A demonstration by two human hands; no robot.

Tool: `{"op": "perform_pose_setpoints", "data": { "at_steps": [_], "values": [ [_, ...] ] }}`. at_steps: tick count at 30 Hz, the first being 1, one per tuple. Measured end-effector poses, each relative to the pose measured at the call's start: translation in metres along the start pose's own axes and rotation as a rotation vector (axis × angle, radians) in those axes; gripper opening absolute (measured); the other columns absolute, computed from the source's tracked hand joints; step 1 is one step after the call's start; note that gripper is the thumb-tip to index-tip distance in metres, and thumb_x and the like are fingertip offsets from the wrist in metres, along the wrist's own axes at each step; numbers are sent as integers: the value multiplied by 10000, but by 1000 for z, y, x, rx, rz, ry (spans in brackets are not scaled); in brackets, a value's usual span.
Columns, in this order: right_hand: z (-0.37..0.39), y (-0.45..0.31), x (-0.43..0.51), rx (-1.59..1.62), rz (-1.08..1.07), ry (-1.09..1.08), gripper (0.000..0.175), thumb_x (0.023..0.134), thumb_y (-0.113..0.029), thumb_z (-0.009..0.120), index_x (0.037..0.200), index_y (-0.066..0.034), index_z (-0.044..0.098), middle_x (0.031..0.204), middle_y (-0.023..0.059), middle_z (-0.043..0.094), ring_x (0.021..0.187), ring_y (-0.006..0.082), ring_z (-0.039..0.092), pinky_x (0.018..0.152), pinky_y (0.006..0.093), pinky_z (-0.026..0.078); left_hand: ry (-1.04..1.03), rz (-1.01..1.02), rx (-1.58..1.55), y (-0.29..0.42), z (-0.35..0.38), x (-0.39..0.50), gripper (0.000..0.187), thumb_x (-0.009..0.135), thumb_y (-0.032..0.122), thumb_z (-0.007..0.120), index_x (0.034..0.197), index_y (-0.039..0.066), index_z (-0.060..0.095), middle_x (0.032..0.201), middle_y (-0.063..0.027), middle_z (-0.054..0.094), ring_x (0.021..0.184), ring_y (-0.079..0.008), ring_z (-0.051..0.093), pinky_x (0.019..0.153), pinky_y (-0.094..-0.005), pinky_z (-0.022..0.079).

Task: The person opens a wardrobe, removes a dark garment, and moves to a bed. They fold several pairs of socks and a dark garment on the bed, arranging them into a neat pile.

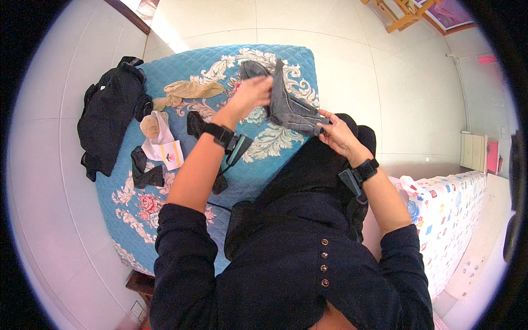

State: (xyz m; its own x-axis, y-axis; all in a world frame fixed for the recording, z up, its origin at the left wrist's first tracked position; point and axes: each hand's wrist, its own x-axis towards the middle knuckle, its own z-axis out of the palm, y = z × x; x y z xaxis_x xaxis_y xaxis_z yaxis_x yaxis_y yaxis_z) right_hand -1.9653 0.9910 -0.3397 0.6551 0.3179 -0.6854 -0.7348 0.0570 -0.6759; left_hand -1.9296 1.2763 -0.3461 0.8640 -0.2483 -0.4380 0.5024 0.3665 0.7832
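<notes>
A grey fabric piece with pale piping, which looks like a glove (291, 109), lies across the right part of a blue quilted bed cover (264, 142). My right hand (336, 134) pinches its right end between thumb and fingers, at the edge of the bed. Motion blurs my left hand (253, 95), which is at the glove's left side; whether its fingers grip the cloth cannot be told. Just beyond that hand lies a second dark grey piece (252, 69), partly covered by it.
Left on the bed are a tan stocking-like cloth (192, 90), a white-and-tan sock (156, 136), black socks (146, 171) and a black garment (113, 115). Another black sock (196, 123) sits by my left wrist. A wooden stand (398, 16) is on the floor beyond.
</notes>
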Motion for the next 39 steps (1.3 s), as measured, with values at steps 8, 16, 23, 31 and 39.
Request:
{"op": "perform_pose_setpoints", "data": {
  "at_steps": [8, 16, 23, 31, 39],
  "values": [
    [5, 7, 0, -730, -377, 187, 351, 890, -151, 587, 1229, -84, 526, 1140, 95, 526, 966, 189, 544, 834, 302, 473, 17, -157, 224, -35, 13, -23, 202, 793, 107, 703, 846, -51, 589, 818, -102, 631, 717, -192, 648, 640, -305, 570],
    [58, -9, -19, -1064, -940, 179, 382, 797, -241, 684, 1094, -17, 597, 1049, 114, 622, 975, 232, 585, 874, 344, 444, 3, -19, -64, -17, 56, -22, 249, 825, 157, 702, 944, -35, 598, 853, -105, 649, 732, -177, 653, 663, -255, 540],
    [40, -25, -27, -379, -531, 12, 224, 919, -161, 575, 1074, -3, 611, 842, -39, 633, 734, 20, 515, 648, 199, 434, 187, 231, 164, 12, 77, -28, 245, 853, 235, 679, 877, -4, 631, 809, -84, 667, 666, -127, 634, 594, -217, 500],
    [44, -47, -52, -427, -493, -71, 175, 882, -129, 624, 999, 1, 635, 821, -20, 640, 708, 28, 542, 626, 183, 440, -235, 732, 887, 37, 92, -38, 200, 796, 74, 671, 990, 34, 636, 904, -50, 642, 843, -137, 586, 780, -297, 478],
    [37, -58, -62, -460, -578, 96, 124, 846, -117, 669, 893, -3, 651, 750, -18, 636, 663, 26, 542, 592, 175, 435, -195, 376, 390, 25, 86, -31, 134, 865, 108, 636, 939, -2, 618, 861, 8, 611, 793, -78, 550, 718, -222, 449]
  ]
}}
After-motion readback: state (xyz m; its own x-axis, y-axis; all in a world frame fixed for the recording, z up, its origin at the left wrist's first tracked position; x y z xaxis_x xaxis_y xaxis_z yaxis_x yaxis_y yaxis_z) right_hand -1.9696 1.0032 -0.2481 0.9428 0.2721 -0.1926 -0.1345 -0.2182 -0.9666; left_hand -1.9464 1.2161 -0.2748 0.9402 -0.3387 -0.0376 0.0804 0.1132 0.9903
